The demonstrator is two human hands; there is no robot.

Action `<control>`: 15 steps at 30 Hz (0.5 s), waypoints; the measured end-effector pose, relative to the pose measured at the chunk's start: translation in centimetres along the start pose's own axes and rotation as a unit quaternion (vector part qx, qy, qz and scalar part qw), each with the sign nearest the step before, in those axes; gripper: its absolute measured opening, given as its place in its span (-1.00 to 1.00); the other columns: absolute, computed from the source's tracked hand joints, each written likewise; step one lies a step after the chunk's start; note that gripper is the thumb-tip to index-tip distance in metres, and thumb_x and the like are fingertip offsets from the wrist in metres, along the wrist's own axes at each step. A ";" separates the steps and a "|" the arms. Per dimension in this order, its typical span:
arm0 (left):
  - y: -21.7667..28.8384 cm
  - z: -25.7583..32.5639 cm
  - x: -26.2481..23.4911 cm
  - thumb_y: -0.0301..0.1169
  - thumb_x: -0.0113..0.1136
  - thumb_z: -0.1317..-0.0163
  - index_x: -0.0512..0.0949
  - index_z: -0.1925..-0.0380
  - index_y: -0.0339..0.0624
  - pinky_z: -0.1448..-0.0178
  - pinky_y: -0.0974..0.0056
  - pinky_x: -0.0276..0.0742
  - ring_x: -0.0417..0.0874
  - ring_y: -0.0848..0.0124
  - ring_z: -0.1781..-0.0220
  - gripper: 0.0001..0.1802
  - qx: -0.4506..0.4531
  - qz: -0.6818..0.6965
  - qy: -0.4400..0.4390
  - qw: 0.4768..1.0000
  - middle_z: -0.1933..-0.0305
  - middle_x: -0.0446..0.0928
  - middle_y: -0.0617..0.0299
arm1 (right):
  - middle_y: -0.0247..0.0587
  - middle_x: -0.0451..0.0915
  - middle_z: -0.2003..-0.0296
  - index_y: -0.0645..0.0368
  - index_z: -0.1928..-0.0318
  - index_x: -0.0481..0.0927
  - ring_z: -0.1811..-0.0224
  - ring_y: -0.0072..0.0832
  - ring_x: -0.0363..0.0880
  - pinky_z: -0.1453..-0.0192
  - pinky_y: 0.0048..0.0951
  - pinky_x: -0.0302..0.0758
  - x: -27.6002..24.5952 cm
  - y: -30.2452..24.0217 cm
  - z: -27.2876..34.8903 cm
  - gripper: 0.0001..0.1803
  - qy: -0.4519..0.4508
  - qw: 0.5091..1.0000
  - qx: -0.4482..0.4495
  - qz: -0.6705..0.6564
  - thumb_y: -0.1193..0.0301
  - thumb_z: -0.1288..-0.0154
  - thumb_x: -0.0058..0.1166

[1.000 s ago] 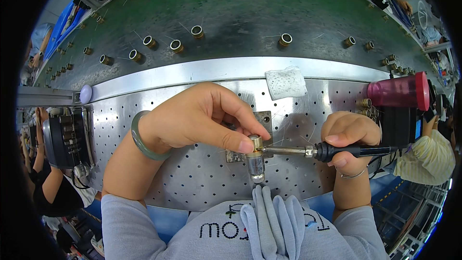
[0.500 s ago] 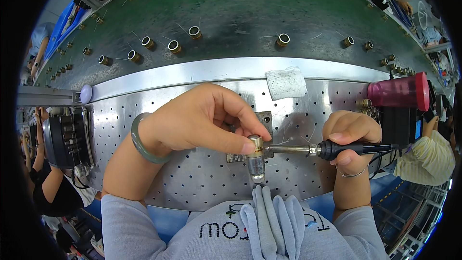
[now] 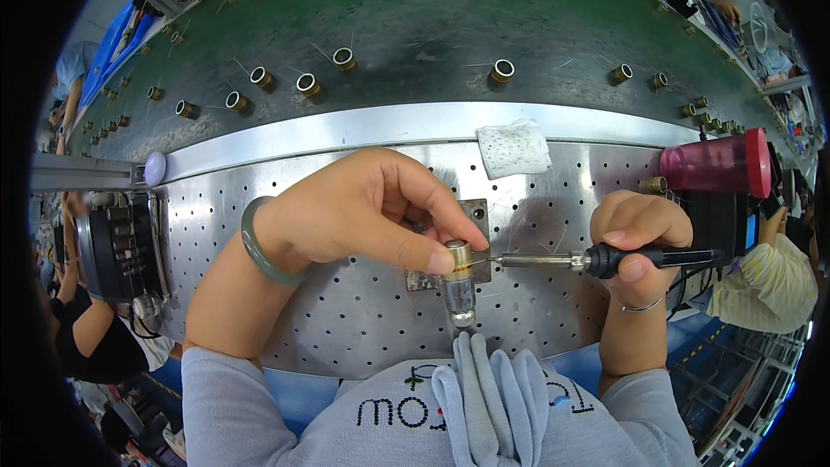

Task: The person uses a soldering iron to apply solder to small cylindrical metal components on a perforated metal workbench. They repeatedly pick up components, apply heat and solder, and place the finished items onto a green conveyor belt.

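Perf. metal bench (image 3: 540,316), wht pad (image 3: 513,150)

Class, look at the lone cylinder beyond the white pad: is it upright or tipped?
Upright: the cylinder shows its round open end on top, its brassy side below, against the green surface.

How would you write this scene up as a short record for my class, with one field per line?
Left grip: thumb and finger on a metal cylinder
Right grip: holds a soldering iron
Iron tip: points left toward the cylinder; contact unclear
Bench: perforated metal top, white pad at far edge
Right side: pink container
Beyond: green surface bearing small ring-topped parts
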State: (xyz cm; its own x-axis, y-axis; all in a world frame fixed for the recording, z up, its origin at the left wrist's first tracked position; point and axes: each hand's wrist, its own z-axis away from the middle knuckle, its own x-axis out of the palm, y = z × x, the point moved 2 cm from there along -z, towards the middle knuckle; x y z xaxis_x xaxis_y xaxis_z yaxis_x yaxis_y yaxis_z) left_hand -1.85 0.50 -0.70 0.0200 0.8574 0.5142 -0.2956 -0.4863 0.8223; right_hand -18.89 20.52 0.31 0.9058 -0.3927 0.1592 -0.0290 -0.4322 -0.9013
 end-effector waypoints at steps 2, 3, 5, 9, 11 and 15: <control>0.0 -0.1 -0.1 -0.62 0.36 0.05 0.61 0.19 -0.45 0.20 0.50 0.46 0.55 0.51 0.31 -0.66 -0.005 -0.003 -0.002 1.000 0.31 0.57 0.14 | -0.22 0.55 0.58 0.30 0.41 0.58 0.60 -0.45 0.46 0.47 -0.51 0.35 0.1 0.0 0.1 -0.77 0.001 1.000 0.005 -0.013 0.48 0.09 0.35; -0.1 -0.1 -0.2 -0.61 0.37 0.06 0.61 0.19 -0.44 0.20 0.50 0.46 0.55 0.51 0.32 -0.65 -0.008 -0.004 -0.003 1.000 0.32 0.57 0.14 | -0.22 0.55 0.58 0.30 0.41 0.58 0.59 -0.45 0.46 0.47 -0.51 0.35 0.2 0.1 0.1 -0.77 0.002 1.000 0.007 -0.019 0.47 0.09 0.35; 0.0 -0.1 -0.2 -0.61 0.37 0.06 0.61 0.19 -0.44 0.20 0.50 0.46 0.55 0.51 0.31 -0.65 -0.007 -0.004 0.000 1.000 0.32 0.57 0.13 | -0.21 0.54 0.60 0.33 0.38 0.59 0.61 -0.44 0.47 0.48 -0.51 0.35 0.3 0.1 0.1 -0.74 -0.023 0.999 0.003 -0.024 0.50 0.12 0.37; 0.0 0.0 -0.1 -0.61 0.37 0.06 0.61 0.20 -0.44 0.19 0.49 0.48 0.56 0.50 0.31 -0.66 -0.009 -0.003 0.009 1.000 0.32 0.58 0.13 | -0.19 0.54 0.62 0.36 0.35 0.60 0.65 -0.44 0.46 0.50 -0.51 0.34 0.7 0.3 -0.4 -0.71 -0.057 0.998 -0.014 -0.020 0.55 0.15 0.37; 0.0 0.0 -0.2 -0.62 0.37 0.06 0.61 0.20 -0.44 0.18 0.49 0.48 0.57 0.49 0.30 -0.66 -0.014 -0.008 0.009 1.000 0.32 0.57 0.12 | -0.18 0.54 0.63 0.37 0.34 0.60 0.66 -0.45 0.46 0.52 -0.51 0.33 0.7 0.3 -0.5 -0.71 -0.066 0.998 -0.017 -0.017 0.57 0.15 0.37; 0.1 0.0 0.0 -0.64 0.35 0.06 0.61 0.20 -0.45 0.18 0.48 0.48 0.57 0.49 0.30 -0.67 -0.019 -0.019 0.012 1.000 0.32 0.57 0.13 | -0.18 0.53 0.63 0.37 0.35 0.60 0.67 -0.45 0.46 0.52 -0.51 0.33 0.7 0.2 -0.5 -0.72 -0.072 0.997 -0.024 -0.002 0.58 0.15 0.36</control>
State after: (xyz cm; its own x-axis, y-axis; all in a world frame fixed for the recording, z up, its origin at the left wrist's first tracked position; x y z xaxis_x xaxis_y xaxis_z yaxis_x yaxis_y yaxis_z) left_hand -1.91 0.47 -0.58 0.0083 0.8792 0.4763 -0.3309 -0.4471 0.8311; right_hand -18.44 19.76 0.42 0.9571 -0.2719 0.1005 -0.0419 -0.4725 -0.8803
